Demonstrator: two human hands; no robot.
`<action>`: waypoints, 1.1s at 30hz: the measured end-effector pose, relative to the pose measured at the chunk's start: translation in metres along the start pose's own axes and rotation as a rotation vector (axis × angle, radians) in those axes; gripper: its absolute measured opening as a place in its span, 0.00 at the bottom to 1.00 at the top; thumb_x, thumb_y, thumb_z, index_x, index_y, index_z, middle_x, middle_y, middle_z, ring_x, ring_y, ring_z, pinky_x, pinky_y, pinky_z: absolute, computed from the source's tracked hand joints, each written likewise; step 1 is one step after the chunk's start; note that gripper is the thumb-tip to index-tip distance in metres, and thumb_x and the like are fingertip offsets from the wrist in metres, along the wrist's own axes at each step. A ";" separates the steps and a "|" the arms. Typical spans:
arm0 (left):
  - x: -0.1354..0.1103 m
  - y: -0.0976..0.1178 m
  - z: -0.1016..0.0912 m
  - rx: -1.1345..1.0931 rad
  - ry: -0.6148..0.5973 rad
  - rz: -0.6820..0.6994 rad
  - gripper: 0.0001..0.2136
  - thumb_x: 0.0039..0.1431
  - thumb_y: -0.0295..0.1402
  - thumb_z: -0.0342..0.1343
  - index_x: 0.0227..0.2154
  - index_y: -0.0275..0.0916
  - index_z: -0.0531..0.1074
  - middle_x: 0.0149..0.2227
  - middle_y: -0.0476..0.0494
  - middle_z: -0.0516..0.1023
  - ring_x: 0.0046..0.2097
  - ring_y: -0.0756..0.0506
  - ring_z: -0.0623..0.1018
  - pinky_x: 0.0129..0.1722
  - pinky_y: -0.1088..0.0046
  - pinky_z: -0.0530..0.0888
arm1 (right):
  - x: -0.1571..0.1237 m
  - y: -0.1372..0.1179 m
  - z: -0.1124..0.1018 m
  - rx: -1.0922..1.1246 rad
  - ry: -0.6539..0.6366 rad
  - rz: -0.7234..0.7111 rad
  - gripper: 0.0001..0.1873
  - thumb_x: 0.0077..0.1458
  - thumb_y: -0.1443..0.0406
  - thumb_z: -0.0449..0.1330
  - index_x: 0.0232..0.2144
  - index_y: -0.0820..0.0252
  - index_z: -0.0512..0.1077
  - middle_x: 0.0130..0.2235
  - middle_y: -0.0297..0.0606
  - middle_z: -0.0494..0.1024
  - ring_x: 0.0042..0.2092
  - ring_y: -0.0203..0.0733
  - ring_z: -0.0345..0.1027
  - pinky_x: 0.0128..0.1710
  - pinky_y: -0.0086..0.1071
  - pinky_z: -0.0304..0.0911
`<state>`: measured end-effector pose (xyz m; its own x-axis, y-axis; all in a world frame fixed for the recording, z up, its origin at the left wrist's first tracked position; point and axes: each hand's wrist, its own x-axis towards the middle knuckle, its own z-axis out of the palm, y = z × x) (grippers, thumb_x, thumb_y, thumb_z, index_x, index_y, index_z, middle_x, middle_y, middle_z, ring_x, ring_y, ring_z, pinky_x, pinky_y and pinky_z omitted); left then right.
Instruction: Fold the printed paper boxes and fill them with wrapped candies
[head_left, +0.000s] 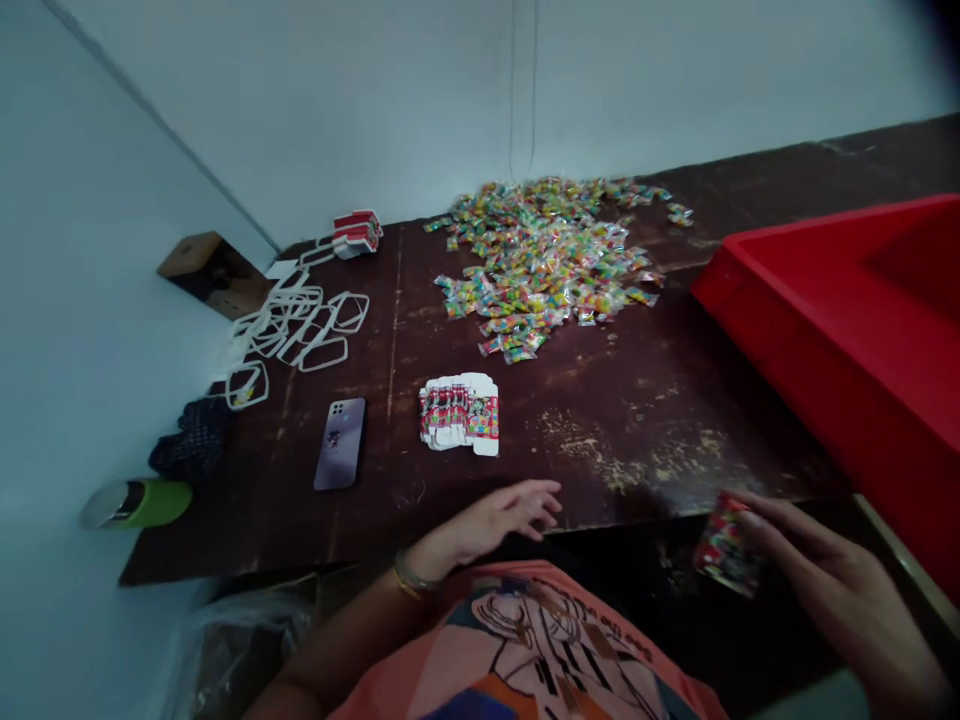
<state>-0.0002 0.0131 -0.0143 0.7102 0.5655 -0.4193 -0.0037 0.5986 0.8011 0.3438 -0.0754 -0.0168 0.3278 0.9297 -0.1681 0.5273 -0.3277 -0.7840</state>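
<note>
My right hand (817, 565) pinches a small red printed box (729, 548) in front of the table's edge, just left of the red bin; motion blurs the box a little. Over the table's near edge, my left hand (514, 508) has its fingers apart and nothing in them. Just beyond it lies a fanned stack of flat red-and-white printed cartons (459, 412). Farther back spreads a large heap of small wrapped candies (555, 255) in clear, colourful wrappers.
A big red bin (825, 370) stands on the right. To the left lie a phone (340, 445), several white loop bands (292, 325), a bundle of red-and-white cartons (357, 233), a wooden box (214, 272), dark cloth (191, 440) and a green bottle (157, 503). A clear plastic bag (240, 640) hangs below.
</note>
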 end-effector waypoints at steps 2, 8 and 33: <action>-0.013 0.005 -0.022 -0.027 0.164 0.047 0.20 0.59 0.43 0.53 0.51 0.38 0.69 0.46 0.36 0.73 0.45 0.43 0.74 0.44 0.66 0.70 | 0.011 0.018 -0.004 -0.225 0.141 -0.035 0.24 0.47 0.46 0.60 0.43 0.52 0.76 0.44 0.53 0.77 0.45 0.64 0.71 0.41 0.54 0.65; -0.042 -0.003 -0.059 -0.111 0.516 0.143 0.17 0.59 0.42 0.53 0.46 0.35 0.70 0.40 0.40 0.74 0.38 0.47 0.75 0.38 0.72 0.69 | 0.032 -0.049 0.133 -0.100 -0.200 -0.565 0.19 0.59 0.56 0.54 0.52 0.51 0.68 0.55 0.46 0.68 0.56 0.51 0.63 0.54 0.46 0.60; 0.010 -0.020 0.009 -0.102 0.225 -0.194 0.14 0.59 0.37 0.55 0.45 0.36 0.70 0.43 0.43 0.74 0.41 0.46 0.75 0.41 0.65 0.74 | 0.021 -0.092 0.168 0.051 -0.315 -0.740 0.05 0.50 0.62 0.64 0.26 0.56 0.72 0.49 0.40 0.74 0.51 0.48 0.66 0.49 0.37 0.64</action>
<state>0.0130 0.0016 -0.0307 0.5312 0.5393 -0.6534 0.0387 0.7550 0.6545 0.1703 0.0026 -0.0486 -0.3334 0.9088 0.2511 0.4818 0.3931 -0.7832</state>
